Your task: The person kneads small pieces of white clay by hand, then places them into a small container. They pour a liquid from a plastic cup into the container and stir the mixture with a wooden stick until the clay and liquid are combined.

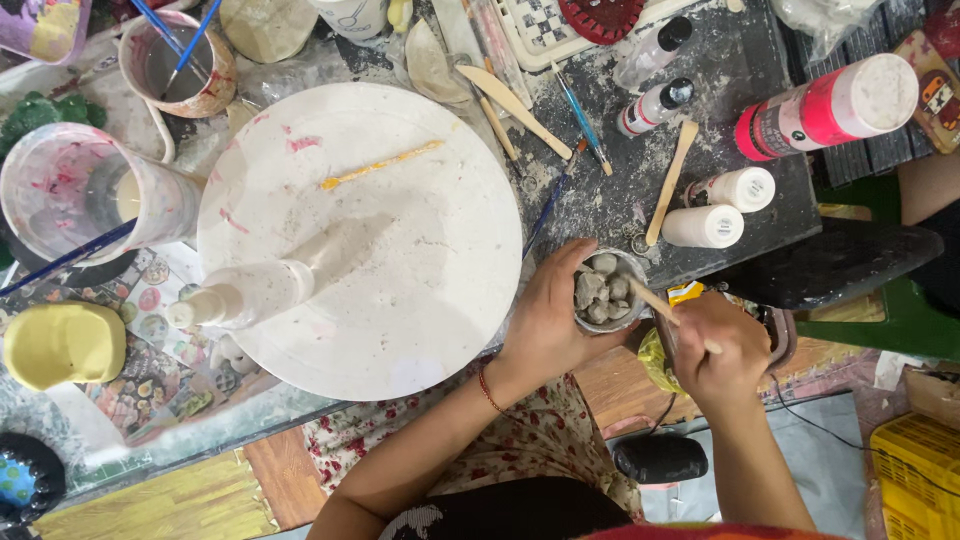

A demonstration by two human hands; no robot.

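Observation:
My left hand wraps around a small grey cup holding several lumps of grey clay, at the table's near edge. My right hand grips a thin wooden stick whose tip pokes into the cup from the right. A red thread bracelet circles my left wrist. To the left of the cup lies a large white round turntable with a thin orange-smeared stick on it and a pale clay bottle shape lying at its near left.
Paint bottles and small white bottles stand at the right. Wooden modelling sticks and brushes lie on the dusty grey top. Paint-stained cups with brushes sit at left, beside a yellow clay block. Another person's arm shows at the right edge.

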